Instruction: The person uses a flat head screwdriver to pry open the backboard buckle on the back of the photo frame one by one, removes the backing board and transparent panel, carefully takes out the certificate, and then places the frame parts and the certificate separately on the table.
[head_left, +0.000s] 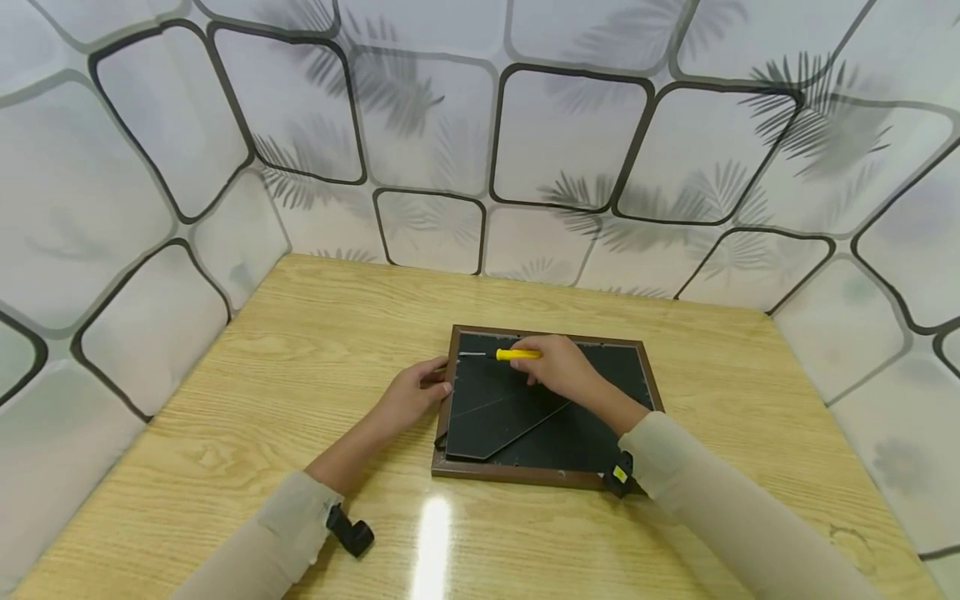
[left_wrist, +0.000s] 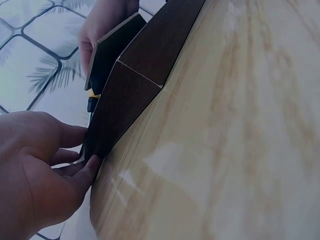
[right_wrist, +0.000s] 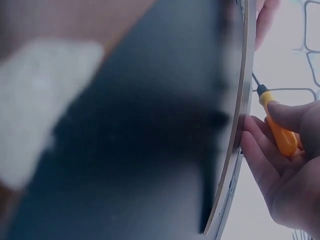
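A picture frame (head_left: 510, 474) with a brown wooden border lies face down, its black backing (head_left: 480, 383) and flat stand flap upward. My left hand (head_left: 411, 398) pinches the left border between thumb and fingers; the left wrist view shows this hand (left_wrist: 45, 170) at the frame's dark side (left_wrist: 125, 95). In my right hand (head_left: 562, 367) is a screwdriver with a yellow handle (head_left: 517, 354), held over the backing. Its thin metal shaft (head_left: 472, 354) points left, with the tip by the inner left edge near the upper corner. The right wrist view shows the orange-yellow handle (right_wrist: 280, 127) gripped between thumb and fingers.
The frame lies on a wood-grain table (head_left: 337, 317). Patterned wall covering (head_left: 427, 125) encloses its back and sides. Small black devices are strapped at the left cuff (head_left: 351, 532) and right cuff (head_left: 619, 475). A bright reflection shows on the table's front part.
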